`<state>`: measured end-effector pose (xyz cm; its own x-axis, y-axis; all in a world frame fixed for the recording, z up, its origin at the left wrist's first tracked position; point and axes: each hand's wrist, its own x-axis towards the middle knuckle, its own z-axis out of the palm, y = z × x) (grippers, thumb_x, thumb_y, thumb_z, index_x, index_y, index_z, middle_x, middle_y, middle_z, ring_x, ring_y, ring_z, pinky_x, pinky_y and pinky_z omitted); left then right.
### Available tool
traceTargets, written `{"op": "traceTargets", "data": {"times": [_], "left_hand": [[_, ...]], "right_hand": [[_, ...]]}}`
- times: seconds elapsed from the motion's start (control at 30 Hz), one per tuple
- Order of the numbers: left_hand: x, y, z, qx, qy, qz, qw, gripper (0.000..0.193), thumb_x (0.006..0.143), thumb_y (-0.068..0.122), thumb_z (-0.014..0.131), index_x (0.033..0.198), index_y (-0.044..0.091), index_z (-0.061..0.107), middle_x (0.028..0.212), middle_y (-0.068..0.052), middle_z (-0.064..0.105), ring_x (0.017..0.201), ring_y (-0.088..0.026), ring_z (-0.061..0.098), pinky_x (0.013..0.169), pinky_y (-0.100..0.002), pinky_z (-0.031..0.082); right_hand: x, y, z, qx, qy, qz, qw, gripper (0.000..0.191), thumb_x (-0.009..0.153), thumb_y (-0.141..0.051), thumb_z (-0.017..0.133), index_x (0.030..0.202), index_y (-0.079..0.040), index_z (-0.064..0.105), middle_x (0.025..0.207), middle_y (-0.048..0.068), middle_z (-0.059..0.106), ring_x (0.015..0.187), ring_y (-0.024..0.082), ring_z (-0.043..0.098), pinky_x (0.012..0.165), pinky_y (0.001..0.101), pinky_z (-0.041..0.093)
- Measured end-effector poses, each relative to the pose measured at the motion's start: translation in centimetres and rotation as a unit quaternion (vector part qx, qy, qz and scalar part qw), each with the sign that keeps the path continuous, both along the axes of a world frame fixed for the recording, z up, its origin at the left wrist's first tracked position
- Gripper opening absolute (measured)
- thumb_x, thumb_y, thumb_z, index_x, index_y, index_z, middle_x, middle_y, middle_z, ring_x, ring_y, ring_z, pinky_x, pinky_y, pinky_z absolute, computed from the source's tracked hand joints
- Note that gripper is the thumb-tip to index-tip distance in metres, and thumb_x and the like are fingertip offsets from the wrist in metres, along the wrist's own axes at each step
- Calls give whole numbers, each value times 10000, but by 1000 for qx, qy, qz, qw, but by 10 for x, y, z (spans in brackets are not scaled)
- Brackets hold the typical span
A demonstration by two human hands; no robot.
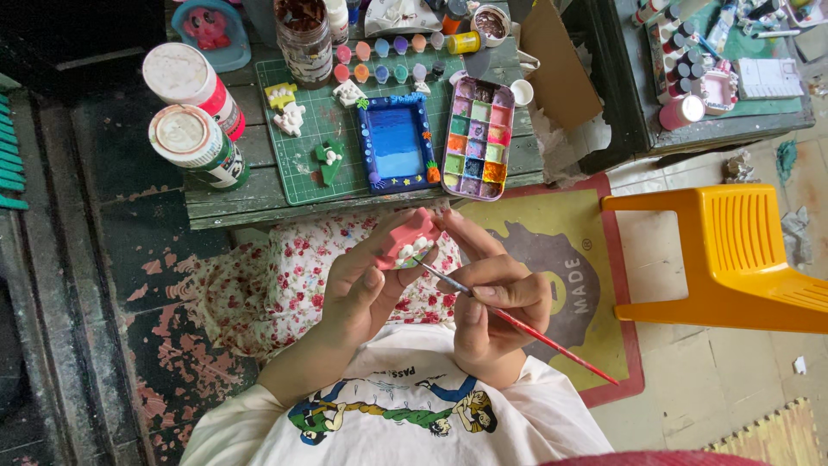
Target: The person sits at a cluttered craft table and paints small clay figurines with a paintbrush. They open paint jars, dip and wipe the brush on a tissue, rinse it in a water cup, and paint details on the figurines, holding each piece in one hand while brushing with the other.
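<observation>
We are pinching a small, light, likely brittle pink painted figurine (405, 242) by its edges in our left hand (362, 293), while our right hand (496, 298) is closing around a thin red-handled paintbrush (517, 324).

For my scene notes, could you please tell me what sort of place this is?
Probably a hobby painting or craft corner. A paint palette and blue painted frame lie on a green cutting mat, and the right hand holds a brush.

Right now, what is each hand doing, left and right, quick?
Left hand: closed around a small pink painted figure, held up over the lap.
Right hand: closed on a thin red-handled paintbrush, its tip at the figure.
</observation>
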<state>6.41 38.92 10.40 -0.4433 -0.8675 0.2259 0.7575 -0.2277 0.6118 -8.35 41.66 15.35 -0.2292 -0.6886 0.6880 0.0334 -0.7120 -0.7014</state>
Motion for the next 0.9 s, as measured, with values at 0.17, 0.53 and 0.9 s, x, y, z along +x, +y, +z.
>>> {"op": "traceTargets", "data": {"times": [0.17, 0.53, 0.9], "left_hand": [[1, 1, 2, 0, 1, 3, 1000, 799, 1073, 426, 640, 1592, -89, 320, 1660, -174, 366, 1552, -277, 389, 1301, -485, 379], [1, 5, 1, 6, 8, 5, 1000, 783, 1074, 405, 637, 1598, -75, 308, 1664, -170, 361, 1545, -271, 392, 1287, -473, 385], [2, 4, 2, 4, 9, 5, 1000, 767, 1083, 390, 626, 1598, -79, 306, 1674, -174, 356, 1558, -270, 383, 1284, -467, 391]], "right_hand": [[1, 0, 1, 3, 16, 8, 1000, 193, 1077, -127, 595, 1082, -50, 418, 912, 143, 629, 1243, 504, 626, 1125, 694, 482], [0, 0, 1, -6, 16, 5, 1000, 221, 1068, -123, 607, 1071, -48, 399, 900, 150, 635, 1242, 553, 628, 1111, 668, 490], [-1, 0, -4, -8, -2, 22, 1000, 205, 1075, -108, 610, 1077, -40, 417, 919, 166, 644, 1254, 559, 605, 1134, 678, 466]]}}
